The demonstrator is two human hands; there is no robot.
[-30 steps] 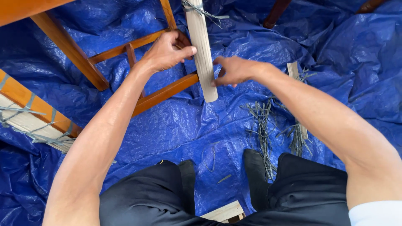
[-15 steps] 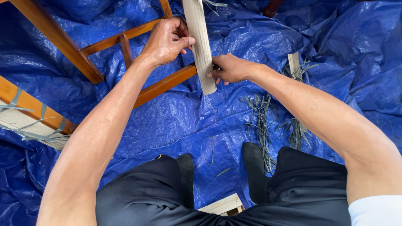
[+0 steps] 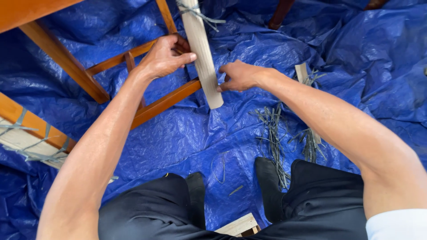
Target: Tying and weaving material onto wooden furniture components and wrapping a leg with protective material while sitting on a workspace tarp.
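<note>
A pale, flat wooden slat [image 3: 202, 58] slants down across the orange-brown chair frame [image 3: 133, 66] that lies on the blue tarp. My left hand [image 3: 167, 55] grips the slat's left edge where it crosses the frame's rails. My right hand [image 3: 240, 75] pinches the slat's right edge near its lower end. Grey cord strands [image 3: 202, 15] are tied around the slat's upper part.
A blue tarp [image 3: 178, 138] covers the floor. Loose grey fibre strands [image 3: 275, 133] and a second pale slat [image 3: 304, 78] lie to the right. Another wooden piece wrapped in grey cord [image 3: 26, 133] sits at the left. My black-trousered knees [image 3: 191, 213] are at the bottom.
The view has shifted slightly. Both hands stay on the slat; my left hand has edged along it and my right hand has slid a little down its edge.
</note>
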